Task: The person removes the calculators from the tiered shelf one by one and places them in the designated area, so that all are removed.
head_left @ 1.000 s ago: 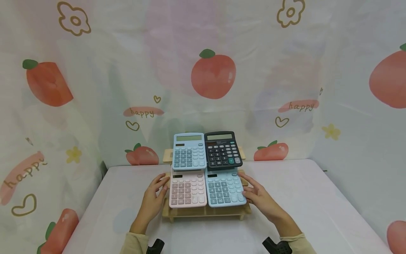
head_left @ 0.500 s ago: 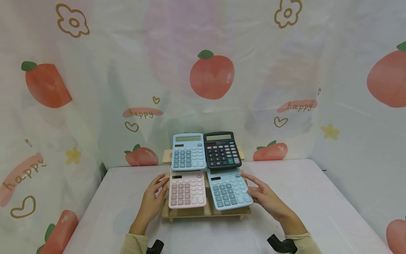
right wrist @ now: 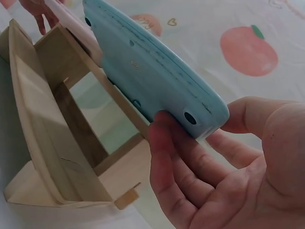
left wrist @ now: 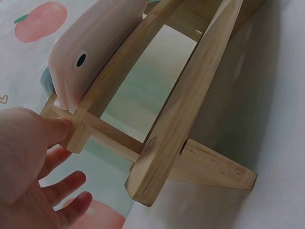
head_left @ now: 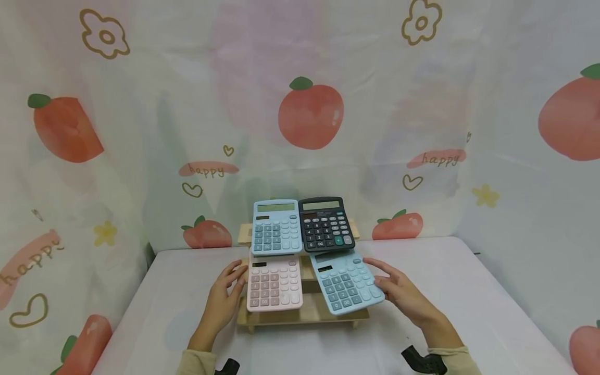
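On a stepped wooden rack (head_left: 309,313), a light blue calculator (head_left: 349,284) at the lower right stands tilted, its lower end swung rightward. My right hand (head_left: 405,297) grips its right side, with the thumb on one face and curled fingers against the back in the right wrist view. At the rack's left side my left hand (head_left: 222,299) pinches the end of a wooden rail (left wrist: 78,133) between thumb and index finger, the other fingers spread loosely. Close beside that hand leans a pink calculator (head_left: 274,284) on the lower step.
Behind, on the upper step, another light blue calculator (head_left: 276,226) and a black calculator (head_left: 326,224) lean side by side. The white-covered table (head_left: 187,281) meets a fruit-printed cloth backdrop (head_left: 365,94).
My right hand has moved right and slightly down, drawing the lower right blue calculator away from the pink one and tilting it. My left hand stays at the rack.
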